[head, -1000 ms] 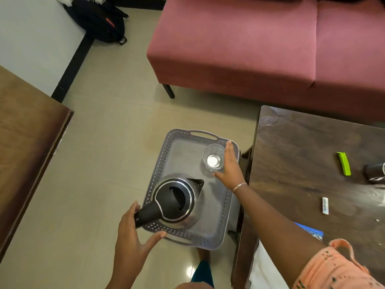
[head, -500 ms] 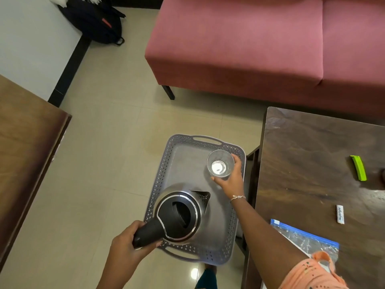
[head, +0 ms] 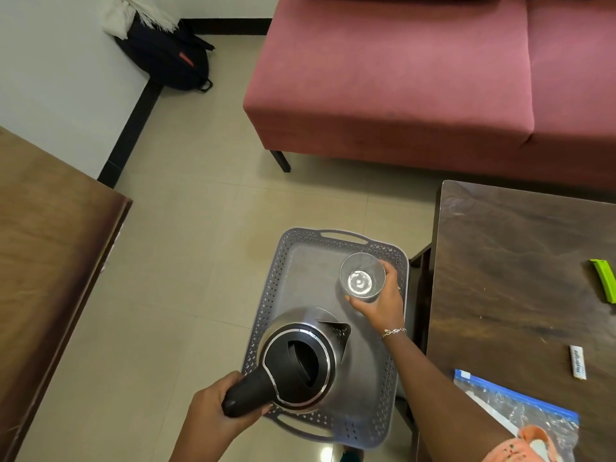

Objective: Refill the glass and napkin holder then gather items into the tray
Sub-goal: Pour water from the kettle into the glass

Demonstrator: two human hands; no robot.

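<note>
Tray point(head: 310, 278), the grey perforated one, sits lower middle of the frame, and the steel kettle point(head: 300, 358) is over its near end with the left hand point(head: 213, 411) wrapped tight round the black handle. Glass point(head: 361, 276) is at the tray's upper right corner, right hand point(head: 380, 305) curled round its side, gripping it.

We note a clear glass point(head: 362, 276), upright and nearly empty, at the far right corner of the grey perforated tray point(head: 266, 315). A steel kettle point(head: 300, 358) with black lid and handle occupies the tray's near half, spout toward the glass.
</note>
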